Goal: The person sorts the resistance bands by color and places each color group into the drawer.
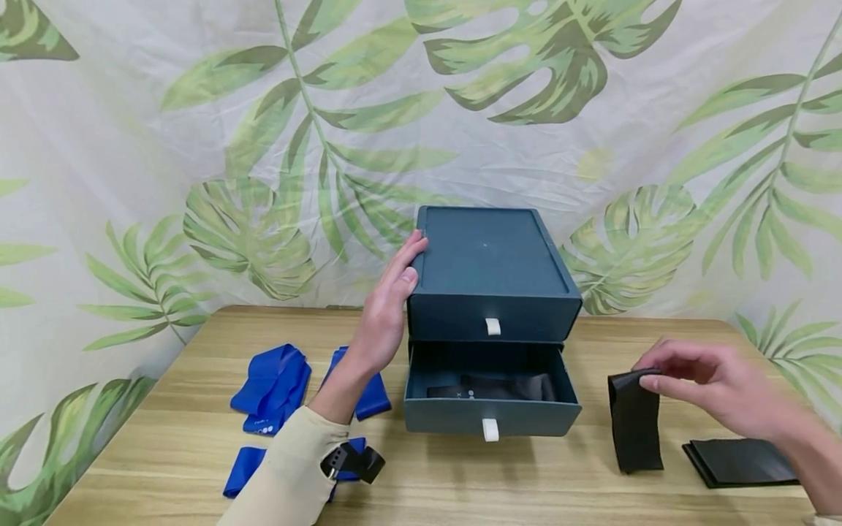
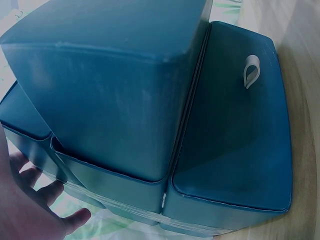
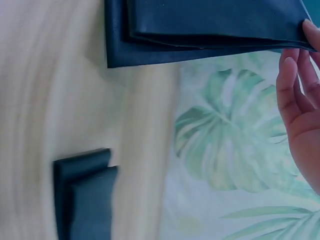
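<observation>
A dark teal cabinet [image 1: 487, 252] of three drawers stands on the table; its middle drawer [image 1: 437, 415] is pulled out. Black resistance bands [image 1: 506, 387] lie inside that drawer. My left hand [image 1: 381, 314] rests with extended fingers against the cabinet's left side, also seen in the left wrist view beside the top drawer [image 2: 25, 112]. To the right of the cabinet, my right hand [image 1: 710, 376] pinches a folded black resistance band [image 1: 636, 427] by its upper edge, so it hangs down. In the right wrist view, thumb and fingers hold the band's [image 3: 215, 25] edge.
Another folded black band [image 1: 743, 462] lies on the table [image 1: 526, 489] near my right forearm. Several blue bands [image 1: 276, 387] lie on the left, some partly behind my left forearm. The bottom drawer [image 2: 230, 120] is closed. A leaf-patterned cloth [image 1: 368, 146] hangs behind.
</observation>
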Demonstrator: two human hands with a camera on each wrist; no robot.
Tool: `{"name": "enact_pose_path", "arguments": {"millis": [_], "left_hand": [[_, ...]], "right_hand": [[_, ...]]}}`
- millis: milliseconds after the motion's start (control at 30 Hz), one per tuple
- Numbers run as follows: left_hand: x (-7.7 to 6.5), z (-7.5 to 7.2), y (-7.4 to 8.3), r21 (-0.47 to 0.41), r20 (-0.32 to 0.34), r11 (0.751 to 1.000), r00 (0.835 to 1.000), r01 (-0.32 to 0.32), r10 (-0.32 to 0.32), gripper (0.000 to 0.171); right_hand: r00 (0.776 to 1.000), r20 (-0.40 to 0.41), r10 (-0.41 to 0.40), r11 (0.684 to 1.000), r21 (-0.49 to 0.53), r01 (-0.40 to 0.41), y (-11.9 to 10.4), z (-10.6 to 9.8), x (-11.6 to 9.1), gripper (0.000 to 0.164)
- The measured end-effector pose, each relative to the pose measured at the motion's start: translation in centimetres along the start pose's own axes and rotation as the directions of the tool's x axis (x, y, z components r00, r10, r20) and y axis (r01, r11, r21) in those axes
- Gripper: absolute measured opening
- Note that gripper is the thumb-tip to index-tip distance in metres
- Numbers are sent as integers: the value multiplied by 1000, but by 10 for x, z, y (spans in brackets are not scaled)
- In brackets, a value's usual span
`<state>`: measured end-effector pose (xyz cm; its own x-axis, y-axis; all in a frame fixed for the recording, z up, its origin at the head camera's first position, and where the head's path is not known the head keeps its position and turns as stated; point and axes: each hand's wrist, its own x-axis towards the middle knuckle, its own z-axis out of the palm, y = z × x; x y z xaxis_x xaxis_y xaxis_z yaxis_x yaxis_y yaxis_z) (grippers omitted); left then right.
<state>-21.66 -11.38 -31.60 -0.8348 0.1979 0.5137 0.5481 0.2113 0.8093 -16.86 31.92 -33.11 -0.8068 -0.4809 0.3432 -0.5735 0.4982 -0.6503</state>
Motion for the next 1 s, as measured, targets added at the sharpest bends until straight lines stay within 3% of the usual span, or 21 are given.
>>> {"name": "enact_pose_path", "arguments": {"millis": [133,300,367,500,700,767,833,933,1000], "left_hand": [[0,0,0,3,-1,1000,1000,-2,2,54],[0,1,0,5,-2,1000,1000,-5,5,54],[0,1,0,3,-2,1000,1000,-6,6,54],[0,0,0,-3,-1,1000,1000,-7,7,54],[1,0,-1,-11,-1,1000,1000,-8,8,55],[1,0,0,-11,0,1000,1000,-9,9,55],[1,0,0,-9,1,1000,1000,-9,9,55],[0,0,0,-7,2,1000,1000,-9,9,55],[0,0,0,-7,3,1000,1000,-9,9,55]], "right_hand": [[995,-94,-32,999,-7,31,-9,-7,2,31],[968,-190,-164,969,152,194,-24,-13,9,38],[956,-227,-187,961,161,226,-33,-15,13,38],[934,-295,-203,961,125,248,-55,-18,19,36],[900,-376,-221,910,253,329,-89,-22,34,34],[889,-403,-215,912,241,330,-98,-22,39,33],[883,-426,-199,948,145,284,-107,-21,43,33],[869,-451,-206,955,101,279,-120,-17,52,31],[857,-466,-220,940,133,313,-130,-12,58,31]]}}
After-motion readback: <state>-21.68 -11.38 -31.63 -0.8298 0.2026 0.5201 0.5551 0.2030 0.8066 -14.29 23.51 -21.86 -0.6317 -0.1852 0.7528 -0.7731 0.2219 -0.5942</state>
